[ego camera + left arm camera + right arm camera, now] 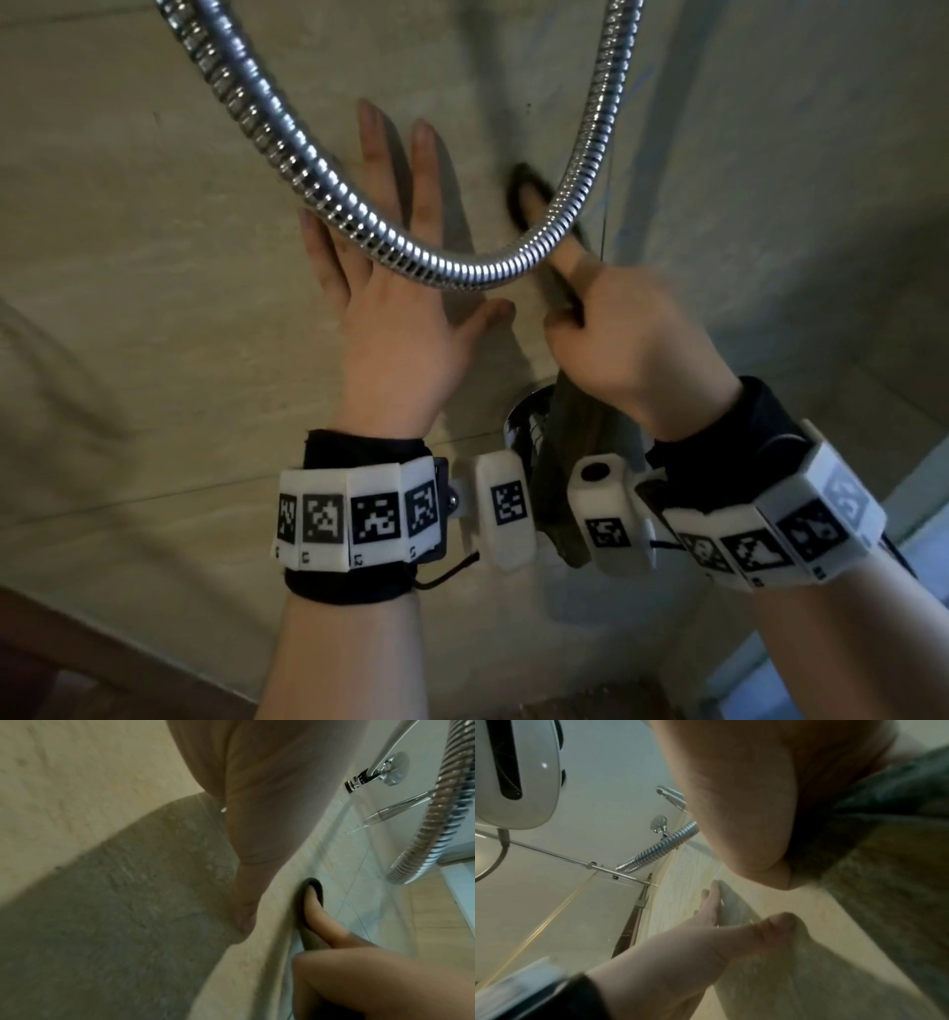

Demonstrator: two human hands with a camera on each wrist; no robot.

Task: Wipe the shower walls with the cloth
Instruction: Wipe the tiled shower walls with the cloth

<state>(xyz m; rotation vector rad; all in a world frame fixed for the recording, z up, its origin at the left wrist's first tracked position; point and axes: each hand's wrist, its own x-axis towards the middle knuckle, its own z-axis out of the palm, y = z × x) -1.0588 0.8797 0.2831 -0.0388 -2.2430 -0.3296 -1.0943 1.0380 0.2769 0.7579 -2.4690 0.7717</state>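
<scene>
The beige tiled shower wall (154, 257) fills the head view. My left hand (405, 318) lies flat on it with straight, spread fingers, partly behind the hose; its palm (257, 801) fills the top of the left wrist view. My right hand (626, 339) grips a dark grey-green cloth (570, 462). One straight finger, wrapped in the cloth (312, 882), presses it against the wall just right of the left hand. The rest of the cloth (885, 862) hangs down past my right wrist. The right wrist view also shows the left hand (706, 923) against the wall.
A chrome shower hose (287, 154) loops in front of both hands. A chrome valve fitting (524, 421) juts from the wall below them, partly behind the cloth. A rail bracket (393, 768) sits higher up. A glass panel (552, 902) and a white appliance (518, 770) stand nearby.
</scene>
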